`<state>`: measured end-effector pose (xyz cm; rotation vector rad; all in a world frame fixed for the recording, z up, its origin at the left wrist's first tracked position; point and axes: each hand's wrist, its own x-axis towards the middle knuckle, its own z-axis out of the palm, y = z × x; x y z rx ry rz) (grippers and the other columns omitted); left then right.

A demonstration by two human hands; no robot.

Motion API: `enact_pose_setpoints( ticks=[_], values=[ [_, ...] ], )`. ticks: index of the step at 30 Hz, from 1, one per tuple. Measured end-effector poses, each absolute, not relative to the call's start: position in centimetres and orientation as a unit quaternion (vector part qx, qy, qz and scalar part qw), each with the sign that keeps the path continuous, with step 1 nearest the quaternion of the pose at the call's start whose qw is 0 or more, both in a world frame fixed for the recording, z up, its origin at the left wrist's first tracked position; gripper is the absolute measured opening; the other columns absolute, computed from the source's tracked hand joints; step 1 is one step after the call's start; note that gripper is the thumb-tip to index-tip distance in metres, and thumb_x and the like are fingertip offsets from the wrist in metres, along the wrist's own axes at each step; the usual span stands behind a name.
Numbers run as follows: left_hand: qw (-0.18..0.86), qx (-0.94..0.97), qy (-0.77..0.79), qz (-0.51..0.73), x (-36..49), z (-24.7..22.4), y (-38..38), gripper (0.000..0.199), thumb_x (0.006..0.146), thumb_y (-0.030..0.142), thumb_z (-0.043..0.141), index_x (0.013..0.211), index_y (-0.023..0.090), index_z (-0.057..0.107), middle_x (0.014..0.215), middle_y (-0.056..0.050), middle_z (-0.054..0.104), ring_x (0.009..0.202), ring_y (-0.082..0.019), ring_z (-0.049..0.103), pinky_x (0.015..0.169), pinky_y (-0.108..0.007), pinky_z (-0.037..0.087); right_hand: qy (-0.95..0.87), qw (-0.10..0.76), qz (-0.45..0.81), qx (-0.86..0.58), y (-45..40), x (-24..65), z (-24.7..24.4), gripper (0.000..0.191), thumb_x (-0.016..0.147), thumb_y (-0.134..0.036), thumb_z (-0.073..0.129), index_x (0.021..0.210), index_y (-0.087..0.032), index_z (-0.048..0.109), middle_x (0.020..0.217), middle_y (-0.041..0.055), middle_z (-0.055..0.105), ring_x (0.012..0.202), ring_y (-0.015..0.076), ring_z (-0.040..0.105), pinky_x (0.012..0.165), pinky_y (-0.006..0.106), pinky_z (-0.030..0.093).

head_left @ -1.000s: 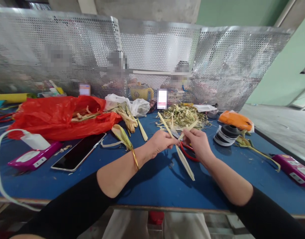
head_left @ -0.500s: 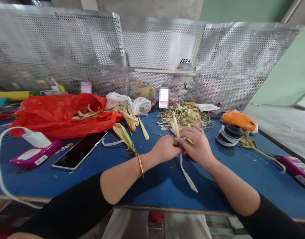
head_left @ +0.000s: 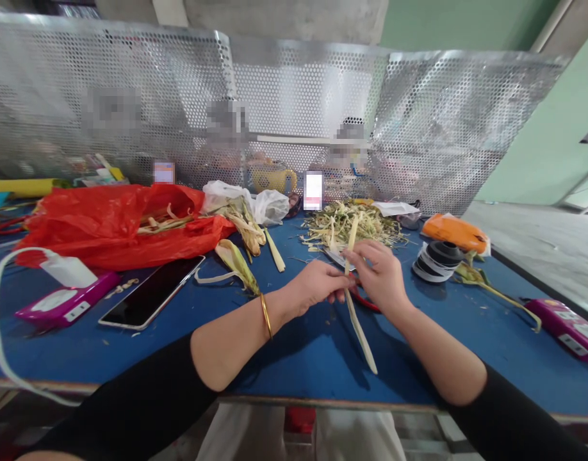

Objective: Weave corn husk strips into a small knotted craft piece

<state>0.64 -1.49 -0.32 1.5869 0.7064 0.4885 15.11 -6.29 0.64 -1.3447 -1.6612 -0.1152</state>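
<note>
A long pale strip of corn husk [head_left: 360, 334] runs between my two hands, its lower end hanging toward the table's front edge. My left hand [head_left: 318, 286] pinches it near the middle between thumb and fingers. Just above that, my right hand [head_left: 378, 272] grips the same strip, whose upper end points at the pile of shredded husk [head_left: 366, 221]. Beneath my right hand lie scissors with a red handle [head_left: 368, 304], partly covered by it. A green-yellow husk [head_left: 237, 259] rests left of my hands.
A red plastic bag [head_left: 92, 221] of husks, a phone [head_left: 152, 294] and a purple power strip [head_left: 68, 301] lie left. To the right are a black spool [head_left: 438, 261], an orange packet [head_left: 455, 232] and another purple power strip [head_left: 565, 326]. A perforated metal screen [head_left: 294, 96] stands behind.
The husk strip has narrowed and straightened between my hands. My right hand has shifted its hold, showing the red scissor handle beneath. A yellow bit near my right fingers no longer shows.
</note>
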Motion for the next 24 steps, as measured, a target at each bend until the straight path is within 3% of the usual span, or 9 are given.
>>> enact_pose_setpoints(
  ticks=[3,6,8,11,16,18,22,24],
  values=[
    [0.680,0.603,0.341,0.240,0.5,-0.1,-0.6,0.038,0.083,0.047,0.057,0.071,0.013,0.070,0.058,-0.002,0.060,0.046,-0.009,0.048,0.043,-0.020,0.032,-0.661,0.475,-0.142,-0.563,-6.8,15.7,1.6,0.018,0.091,-0.031,0.052,0.088,-0.021,0.066,0.099,0.0074,0.069,0.098,0.0236,0.059,0.088,0.037,0.041],
    [0.722,0.528,0.355,0.272,0.1,0.6,0.1,0.033,0.086,0.042,0.056,0.077,0.014,0.071,0.062,-0.002,0.061,0.049,-0.008,0.051,0.046,-0.020,0.037,-0.645,0.437,-0.095,-0.620,-7.3,15.8,2.0,0.025,0.092,-0.039,0.049,0.082,-0.021,0.064,0.085,0.0046,0.068,0.082,0.0203,0.061,0.073,0.031,0.042],
    [0.726,0.508,0.356,0.295,0.0,0.9,0.3,0.023,0.083,0.034,0.061,0.077,0.014,0.071,0.061,-0.001,0.060,0.049,-0.007,0.050,0.046,-0.019,0.036,-0.669,0.350,0.003,-0.656,-7.4,15.5,1.9,0.030,0.091,-0.045,0.049,0.077,-0.022,0.061,0.071,0.0009,0.066,0.066,0.0168,0.059,0.060,0.026,0.038],
    [0.712,0.508,0.369,0.314,0.0,0.8,0.4,0.013,0.077,0.024,0.067,0.073,0.012,0.071,0.058,0.000,0.058,0.047,-0.007,0.049,0.045,-0.019,0.035,-0.710,0.250,0.096,-0.651,-7.2,15.0,1.4,0.036,0.093,-0.044,0.046,0.066,-0.021,0.055,0.058,-0.0015,0.061,0.054,0.0133,0.053,0.053,0.024,0.030],
    [0.675,0.530,0.403,0.317,0.4,0.3,0.3,0.014,0.079,0.021,0.063,0.071,0.012,0.070,0.055,0.000,0.060,0.042,-0.007,0.050,0.045,-0.020,0.038,-0.736,0.198,0.001,-0.648,-6.9,15.1,1.2,0.033,0.092,-0.032,0.046,0.062,-0.021,0.053,0.057,-0.0003,0.057,0.054,0.0137,0.049,0.053,0.025,0.025],
    [0.676,0.534,0.405,0.307,0.3,0.5,0.3,0.019,0.082,0.026,0.062,0.070,0.012,0.068,0.059,-0.002,0.064,0.044,-0.008,0.053,0.045,-0.020,0.041,-0.733,0.207,-0.023,-0.648,-6.9,15.4,1.3,0.031,0.092,-0.030,0.048,0.064,-0.020,0.056,0.062,0.0010,0.060,0.058,0.0146,0.052,0.054,0.025,0.028],
    [0.662,0.572,0.396,0.277,0.2,1.1,-0.3,0.030,0.084,0.037,0.059,0.069,0.013,0.067,0.065,-0.006,0.069,0.046,-0.010,0.057,0.045,-0.021,0.043,-0.695,0.330,-0.128,-0.626,-7.2,15.6,1.8,0.024,0.092,-0.032,0.049,0.081,-0.019,0.066,0.084,0.0061,0.065,0.075,0.0178,0.058,0.065,0.027,0.038],
    [0.622,0.640,0.379,0.244,0.2,1.1,-1.0,0.031,0.084,0.036,0.057,0.065,0.013,0.067,0.063,-0.006,0.069,0.043,-0.011,0.056,0.042,-0.021,0.041,-0.687,0.376,-0.146,-0.604,-7.3,15.4,1.9,0.023,0.092,-0.034,0.051,0.089,-0.019,0.068,0.086,0.0064,0.064,0.076,0.0181,0.058,0.070,0.028,0.040]
  ],
)
